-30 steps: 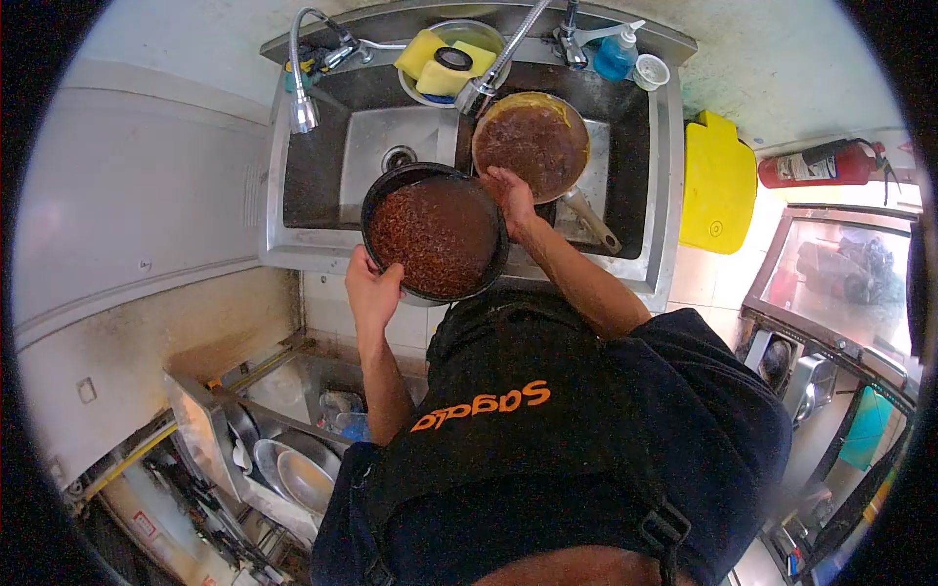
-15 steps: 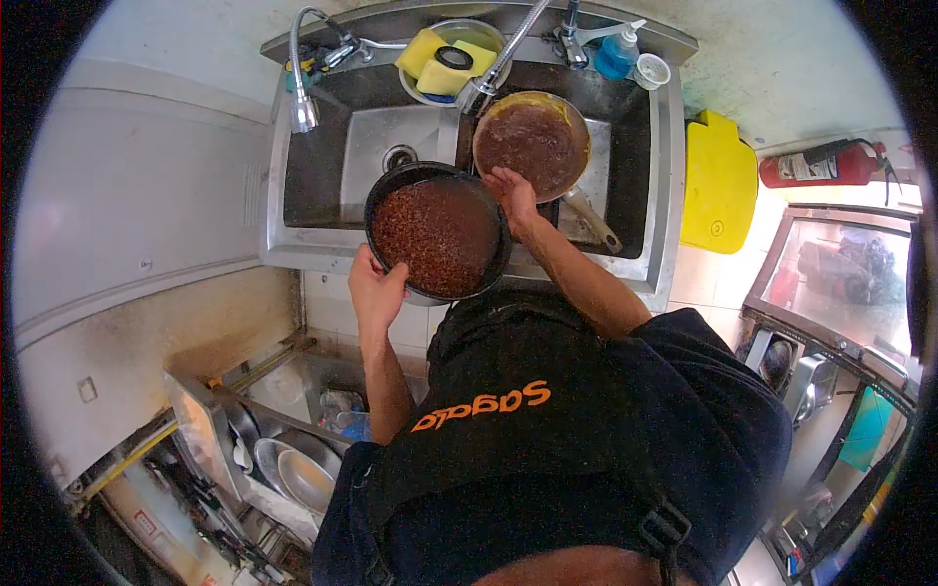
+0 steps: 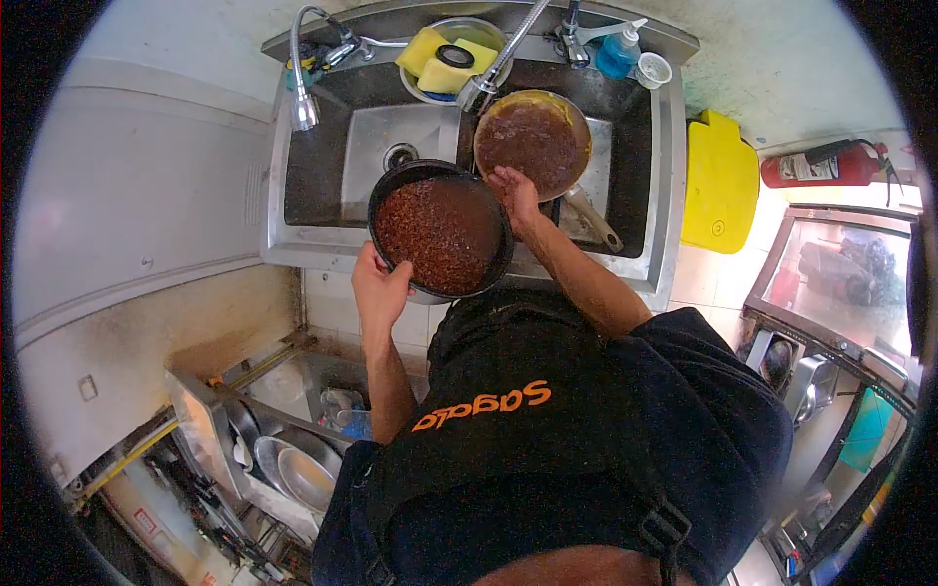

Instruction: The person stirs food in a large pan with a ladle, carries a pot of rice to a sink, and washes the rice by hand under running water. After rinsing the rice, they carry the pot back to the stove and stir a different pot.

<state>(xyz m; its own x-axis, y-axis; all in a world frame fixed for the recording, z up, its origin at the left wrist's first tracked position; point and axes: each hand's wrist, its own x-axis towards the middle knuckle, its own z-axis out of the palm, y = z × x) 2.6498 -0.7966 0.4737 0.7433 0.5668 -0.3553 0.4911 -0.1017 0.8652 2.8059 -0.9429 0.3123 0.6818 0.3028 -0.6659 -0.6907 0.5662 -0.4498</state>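
Observation:
A round black pan is held between my two hands over the front edge of the sink. Reddish-brown grainy contents cover its inside, with a smoother brown patch at the right. My left hand grips the near-left rim, thumb over the edge. On the far-right side my right hand is closed round the rim, its lower fingers hidden. Just beyond that hand, a frying pan with brown residue and a yellowish rim rests over the right basin, its beige handle pointing toward me.
The double sink has two spring-neck taps, the left tap hanging over its basin. Behind stand a bowl with yellow sponges, a blue soap bottle and a white cup. A yellow bin lid and fire extinguisher are at right.
The black pan and both hands have shifted very slightly to the right. Both hands keep their hold, and the frying pan stays in place.

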